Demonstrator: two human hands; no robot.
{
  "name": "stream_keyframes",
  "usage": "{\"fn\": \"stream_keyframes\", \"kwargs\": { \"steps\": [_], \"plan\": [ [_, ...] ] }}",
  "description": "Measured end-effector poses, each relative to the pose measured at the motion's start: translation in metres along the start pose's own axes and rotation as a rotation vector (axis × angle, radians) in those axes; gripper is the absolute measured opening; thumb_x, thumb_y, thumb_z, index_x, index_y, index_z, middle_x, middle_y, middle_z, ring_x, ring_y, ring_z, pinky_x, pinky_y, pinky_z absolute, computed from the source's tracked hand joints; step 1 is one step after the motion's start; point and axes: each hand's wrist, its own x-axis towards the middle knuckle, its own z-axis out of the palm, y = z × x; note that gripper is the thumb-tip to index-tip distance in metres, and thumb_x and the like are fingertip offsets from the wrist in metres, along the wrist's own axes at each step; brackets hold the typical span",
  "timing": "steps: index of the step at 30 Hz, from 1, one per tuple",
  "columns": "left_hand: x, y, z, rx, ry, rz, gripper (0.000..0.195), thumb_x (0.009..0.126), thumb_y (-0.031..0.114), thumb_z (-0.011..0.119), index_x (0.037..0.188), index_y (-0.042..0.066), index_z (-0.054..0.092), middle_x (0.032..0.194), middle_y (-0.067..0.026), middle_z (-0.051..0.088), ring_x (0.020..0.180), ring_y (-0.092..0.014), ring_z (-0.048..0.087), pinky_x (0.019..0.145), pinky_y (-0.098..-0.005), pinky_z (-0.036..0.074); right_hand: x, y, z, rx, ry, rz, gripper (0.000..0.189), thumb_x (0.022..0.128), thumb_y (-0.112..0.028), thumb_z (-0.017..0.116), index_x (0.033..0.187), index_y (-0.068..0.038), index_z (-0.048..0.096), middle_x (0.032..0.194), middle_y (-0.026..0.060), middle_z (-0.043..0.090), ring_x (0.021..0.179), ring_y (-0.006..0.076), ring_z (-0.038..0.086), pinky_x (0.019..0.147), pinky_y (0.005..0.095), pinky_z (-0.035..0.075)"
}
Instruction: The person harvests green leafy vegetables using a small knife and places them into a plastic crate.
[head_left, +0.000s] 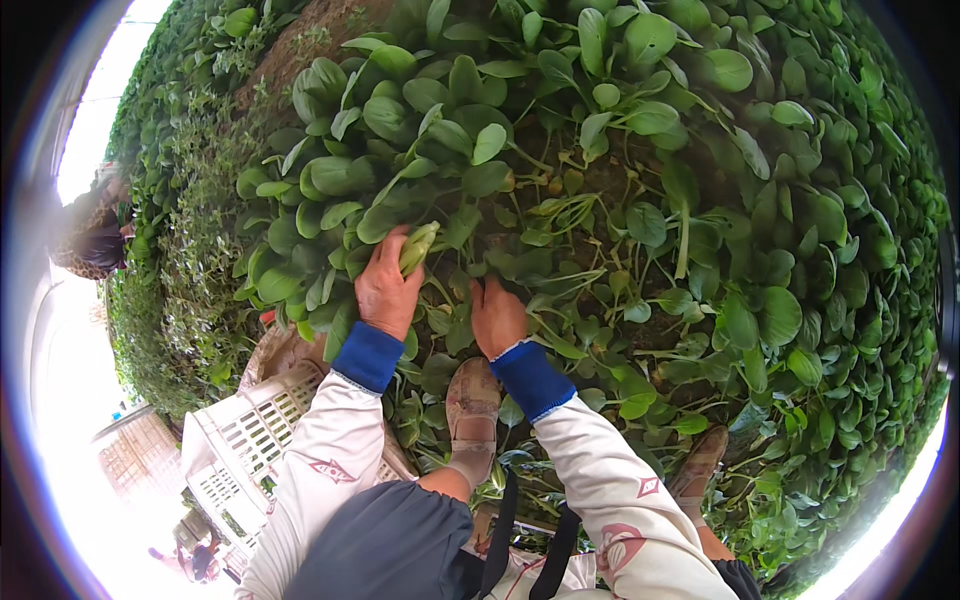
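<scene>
My left hand (388, 289) grips a leafy green, likely bok choy (418, 247), with its pale stem base pointing up and to the right. Broad green leaves (322, 180) crowd just beyond and left of that hand, so where the held plant's leaves end is unclear. Close by on the right, my right hand (498, 315) reaches low among the plants near the soil. Leaves and shadow hide its fingertips, and whether it grasps anything does not show. Loose stems and small leaves (570, 214) lie on the ground ahead of it.
A white slatted plastic crate (255, 427) stands left of my legs. My shoes (474, 397) are planted among the greens. Dense leafy plants (810, 225) spread to the right. Low weeds (206, 225) and a bare soil strip (315, 37) lie left. Another person (97, 232) is at the far left.
</scene>
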Motion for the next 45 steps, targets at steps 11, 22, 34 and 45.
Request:
{"fn": "stream_keyframes", "kwargs": {
  "steps": [11, 22, 34, 45],
  "plan": [
    [-0.003, -0.009, 0.000, -0.072, 0.045, -0.133, 0.024, 0.070, 0.003, 0.071, 0.089, 0.004, 0.056, 0.081, -0.0129, 0.061, 0.072, -0.031, 0.060, 0.065, -0.0369, 0.049, 0.024, 0.009, 0.026, -0.130, -0.364, -0.073, 0.028, 0.090, -0.024, 0.054, 0.103, -0.001, 0.063, 0.092, 0.0176, 0.066, 0.077, 0.0321, 0.062, 0.067, 0.0432, 0.048],
    [-0.054, 0.022, -0.020, -0.263, -0.075, -0.275, 0.023, 0.075, 0.005, 0.075, 0.092, 0.002, 0.059, 0.080, -0.0089, 0.062, 0.070, -0.010, 0.056, 0.062, -0.0281, 0.049, 0.002, -0.015, -0.040, 1.296, -0.254, 0.578, 0.028, 0.089, -0.031, 0.066, 0.098, -0.005, 0.059, 0.065, -0.0047, 0.049, 0.047, 0.0032, 0.035, 0.043, 0.0210, 0.025],
    [-0.056, 0.082, -0.044, -0.450, -0.675, 0.290, 0.085, 0.066, 0.012, 0.077, 0.142, 0.005, 0.038, 0.132, -0.0145, 0.051, 0.120, -0.034, 0.052, 0.105, -0.0410, 0.035, -0.076, -0.026, -0.158, 0.806, -0.248, 0.165, 0.019, 0.092, -0.015, 0.062, 0.106, -0.003, 0.060, 0.071, -0.0071, 0.049, 0.059, 0.0003, 0.040, 0.049, 0.0172, 0.030],
    [-0.052, -0.006, -0.049, 0.438, -0.610, -0.012, 0.040, 0.072, 0.007, 0.069, 0.108, 0.001, 0.053, 0.134, -0.0081, 0.044, 0.085, -0.034, 0.064, 0.070, -0.0428, 0.052, -0.029, 0.003, -0.022, 0.083, -0.217, -0.069, 0.025, 0.093, -0.027, 0.054, 0.097, -0.003, 0.056, 0.074, 0.0247, 0.061, 0.068, 0.0426, 0.060, 0.061, 0.0502, 0.046]
  ]
}}
